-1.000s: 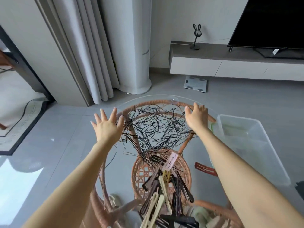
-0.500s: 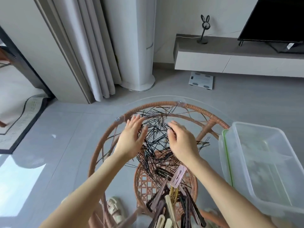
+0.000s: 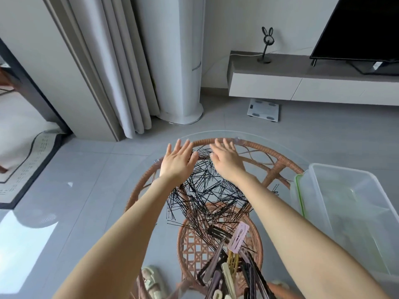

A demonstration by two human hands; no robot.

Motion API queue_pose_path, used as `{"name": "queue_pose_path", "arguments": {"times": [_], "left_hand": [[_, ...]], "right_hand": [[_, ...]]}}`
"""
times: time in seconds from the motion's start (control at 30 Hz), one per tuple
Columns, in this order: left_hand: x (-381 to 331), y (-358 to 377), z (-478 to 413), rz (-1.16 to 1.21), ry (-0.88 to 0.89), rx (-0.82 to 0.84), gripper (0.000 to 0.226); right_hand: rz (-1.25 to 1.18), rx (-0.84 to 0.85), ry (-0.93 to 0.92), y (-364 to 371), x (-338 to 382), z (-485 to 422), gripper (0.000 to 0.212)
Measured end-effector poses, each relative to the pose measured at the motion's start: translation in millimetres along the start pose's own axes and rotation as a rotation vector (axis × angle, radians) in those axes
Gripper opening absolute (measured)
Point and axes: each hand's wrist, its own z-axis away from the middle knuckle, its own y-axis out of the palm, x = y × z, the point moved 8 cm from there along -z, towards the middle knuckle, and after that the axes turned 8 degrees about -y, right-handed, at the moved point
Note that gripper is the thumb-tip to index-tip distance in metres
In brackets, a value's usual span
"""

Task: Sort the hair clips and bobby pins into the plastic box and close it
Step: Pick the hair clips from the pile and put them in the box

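Round glass-topped table (image 3: pixel 287 147) on a woven rattan frame (image 3: pixel 254 145), seen from above; all task items rest on the glass. Clear plastic box (image 3: pixel 356 212), open and lidless, at the table's right edge, with a green-trimmed lid (image 3: pixel 299 190) just beside its left wall. Black bobby pins (image 3: pixel 207 197), a loose tangled heap spread across the table's centre, its far edge under both hands. Hair clips (image 3: pixel 233 266), a cluster of long flat clips in black, cream, yellow and brown at the near edge, with one pink snap clip (image 3: pixel 238 237) lying uppermost. Left hand (image 3: pixel 177 162), palm down with fingers extended and slightly spread, laid flat on the far left part of the pin heap; it grasps nothing. Right hand (image 3: pixel 226 160), palm down with fingers extended and close together, laid on the far right part of the heap, near the left hand but apart from it; it grasps nothing.
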Motion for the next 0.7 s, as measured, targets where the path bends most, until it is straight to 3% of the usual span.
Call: {"name": "queue_pose_path", "arguments": {"times": [0.23, 0.3, 0.37, 0.47, 0.57, 0.7], "left_hand": [[-21.4, -3.5, 29.4, 0.317, 0.128, 0.134, 0.043], [-16.3, -14.1, 48.1, 0.44, 0.097, 0.141, 0.041], [-1.3, -30.6, 67.5, 0.364, 0.073, -0.03, 0.042], [39.2, -43.0, 97.4, 0.218, -0.191, -0.294, 0.055], [46.8, -23.0, 121.3, 0.208, -0.377, -0.249, 0.061], [20.5, -2.3, 118.1, 0.186, -0.432, -0.224, 0.054]], "right_hand": [[-0.197, 0.126, -0.108, -4.3, 33.7, 52.7, 0.04], [-0.261, 0.026, -0.127, -18.4, 33.3, 69.1, 0.038], [-0.243, -0.194, -0.093, -41.6, 18.9, 89.4, 0.035], [-0.191, -0.458, 0.189, -63.0, -25.4, 126.1, 0.034], [-0.187, -0.433, 0.361, -40.4, -50.2, 140.0, 0.034], [-0.089, -0.39, 0.324, -17.0, -41.5, 129.1, 0.042]]}}
